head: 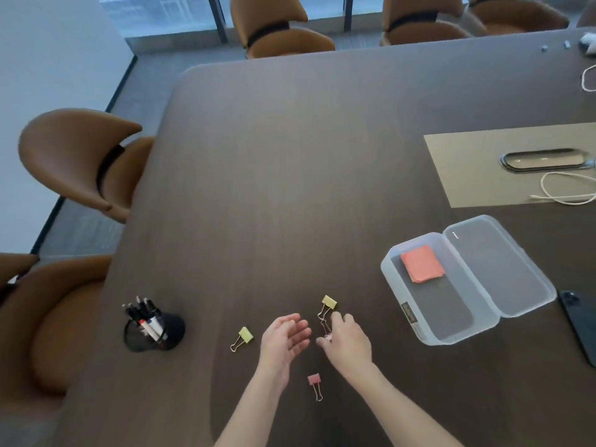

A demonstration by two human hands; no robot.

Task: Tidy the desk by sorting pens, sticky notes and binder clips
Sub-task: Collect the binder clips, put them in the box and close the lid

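Observation:
My right hand (pixel 346 337) pinches a pink binder clip (pixel 325 330), mostly hidden under its fingers, only the wire handles showing. My left hand (pixel 283 337) is held palm up and empty beside it. One yellow binder clip (pixel 329 303) lies just beyond my right fingertips. Another yellow clip (pixel 244 337) lies left of my left hand. A second pink clip (pixel 314 383) rests between my forearms. Several pens stand in a black mesh cup (pixel 153 330) at the left. Pink sticky notes (pixel 422 263) lie inside an open clear plastic box (pixel 400 291).
A dark phone (pixel 579 324) lies right of the box. A beige mat (pixel 467 175) with a cable port and a white cable (pixel 567 196) sits at the far right. Brown chairs (pixel 80 162) line the table's left and far edges.

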